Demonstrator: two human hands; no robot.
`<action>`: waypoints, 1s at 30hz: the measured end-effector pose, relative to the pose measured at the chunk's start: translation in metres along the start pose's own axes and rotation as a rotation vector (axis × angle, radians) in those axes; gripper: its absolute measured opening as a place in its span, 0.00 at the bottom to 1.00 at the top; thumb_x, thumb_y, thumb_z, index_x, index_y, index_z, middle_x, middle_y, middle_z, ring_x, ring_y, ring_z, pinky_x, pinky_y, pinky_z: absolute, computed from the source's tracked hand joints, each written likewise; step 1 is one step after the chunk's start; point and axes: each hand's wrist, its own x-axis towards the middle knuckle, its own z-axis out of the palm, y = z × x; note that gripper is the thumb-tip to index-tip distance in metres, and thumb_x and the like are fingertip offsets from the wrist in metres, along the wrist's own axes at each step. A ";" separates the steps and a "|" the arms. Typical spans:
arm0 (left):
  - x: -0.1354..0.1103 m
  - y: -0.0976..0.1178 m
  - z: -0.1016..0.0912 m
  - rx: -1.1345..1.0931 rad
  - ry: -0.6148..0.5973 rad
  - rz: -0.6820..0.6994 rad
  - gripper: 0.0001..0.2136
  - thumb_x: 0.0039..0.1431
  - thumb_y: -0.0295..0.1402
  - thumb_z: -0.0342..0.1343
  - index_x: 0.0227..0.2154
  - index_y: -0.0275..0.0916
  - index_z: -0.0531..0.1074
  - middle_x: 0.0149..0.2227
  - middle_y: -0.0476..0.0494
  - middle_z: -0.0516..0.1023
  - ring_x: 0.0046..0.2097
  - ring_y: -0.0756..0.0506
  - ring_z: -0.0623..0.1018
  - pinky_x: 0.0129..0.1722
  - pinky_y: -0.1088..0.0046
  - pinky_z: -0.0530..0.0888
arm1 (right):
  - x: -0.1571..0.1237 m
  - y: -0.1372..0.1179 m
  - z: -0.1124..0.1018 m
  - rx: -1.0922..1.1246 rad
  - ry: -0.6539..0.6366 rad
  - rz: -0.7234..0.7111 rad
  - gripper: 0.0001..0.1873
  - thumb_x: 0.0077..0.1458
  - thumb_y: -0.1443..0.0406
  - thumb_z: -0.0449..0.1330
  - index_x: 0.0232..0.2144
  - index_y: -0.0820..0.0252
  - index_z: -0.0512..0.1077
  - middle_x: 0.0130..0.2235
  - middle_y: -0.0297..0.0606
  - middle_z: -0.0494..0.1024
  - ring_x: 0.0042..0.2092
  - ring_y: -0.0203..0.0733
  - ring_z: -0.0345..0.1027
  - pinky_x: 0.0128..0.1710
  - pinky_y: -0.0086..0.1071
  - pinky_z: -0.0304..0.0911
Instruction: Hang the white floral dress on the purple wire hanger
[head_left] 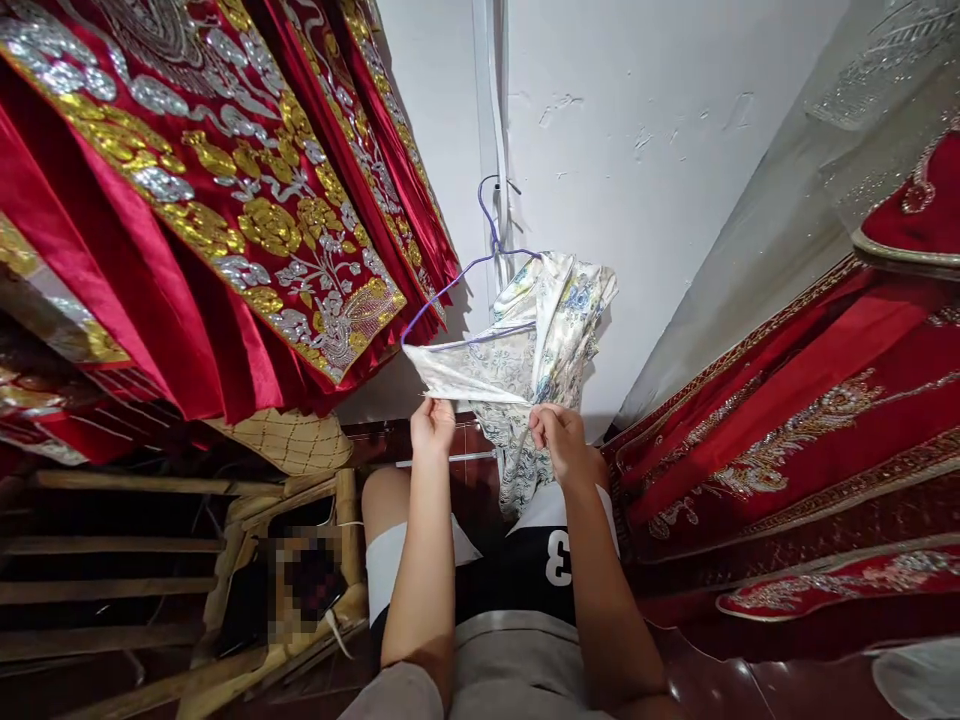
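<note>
A white garment with a blue floral pattern (577, 320) hangs in front of me on a thin purple hanger (444, 292). One side of the garment is draped over the hanger's right arm, and its lower part falls toward my knees. My left hand (433, 425) is closed on the garment's edge at the left. Opposite it, my right hand (556, 432) pinches the same edge near the middle of the cloth. Between the two hands the edge is stretched into a nearly straight line. The hanger's left tip meets the cloth just above my left hand.
Red skirts with gold and silver embroidery (270, 220) hang at the left. More red embroidered garments (787, 450) and a sheer pale fabric (750, 230) hang at the right. A bamboo chair (345, 540) with dark items on it stands at lower left. A white wall (637, 170) rises behind.
</note>
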 end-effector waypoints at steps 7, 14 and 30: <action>-0.019 -0.020 -0.017 0.040 -0.030 -0.016 0.12 0.69 0.24 0.47 0.38 0.32 0.77 0.33 0.40 0.82 0.36 0.48 0.82 0.42 0.73 0.79 | -0.007 0.013 -0.013 -0.107 -0.179 0.086 0.17 0.53 0.59 0.53 0.15 0.54 0.61 0.14 0.28 0.58 0.19 0.35 0.50 0.24 0.32 0.52; -0.063 -0.030 0.001 0.210 -0.408 0.191 0.11 0.50 0.36 0.70 0.32 0.36 0.76 0.30 0.49 0.76 0.33 0.50 0.77 0.37 0.77 0.73 | 0.002 0.038 -0.009 -0.266 -0.222 0.139 0.22 0.55 0.45 0.58 0.24 0.56 0.70 0.25 0.35 0.71 0.31 0.42 0.65 0.31 0.33 0.59; -0.056 -0.009 0.019 1.307 -1.247 0.323 0.17 0.64 0.45 0.57 0.47 0.38 0.74 0.44 0.41 0.78 0.46 0.42 0.76 0.47 0.68 0.72 | 0.021 -0.022 -0.030 0.148 -0.428 0.253 0.16 0.35 0.59 0.74 0.26 0.58 0.75 0.24 0.33 0.76 0.26 0.42 0.70 0.27 0.34 0.65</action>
